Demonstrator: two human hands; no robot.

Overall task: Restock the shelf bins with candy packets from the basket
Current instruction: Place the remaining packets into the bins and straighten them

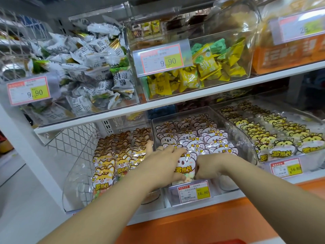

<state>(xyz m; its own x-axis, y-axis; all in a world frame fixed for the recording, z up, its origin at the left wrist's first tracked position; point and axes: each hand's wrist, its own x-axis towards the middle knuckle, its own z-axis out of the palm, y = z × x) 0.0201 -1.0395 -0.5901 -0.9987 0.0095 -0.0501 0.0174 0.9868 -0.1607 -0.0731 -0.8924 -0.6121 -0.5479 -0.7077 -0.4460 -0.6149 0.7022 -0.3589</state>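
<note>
A pink koala candy packet [185, 166] stands upright at the front of the middle clear bin [191, 111] on the lower shelf. My left hand [165, 162] grips its left side, and my right hand [208, 167] grips its right side. Behind it, rows of the same pink koala packets [198, 136] fill the bin. The basket is not in view.
Left of it is a bin of orange fox packets [114, 155], right of it a bin of yellow cat packets [274, 136]. The upper shelf holds bins of white plum candy [88, 67] and yellow-green candy [211, 66]. Price tags hang at the bin fronts.
</note>
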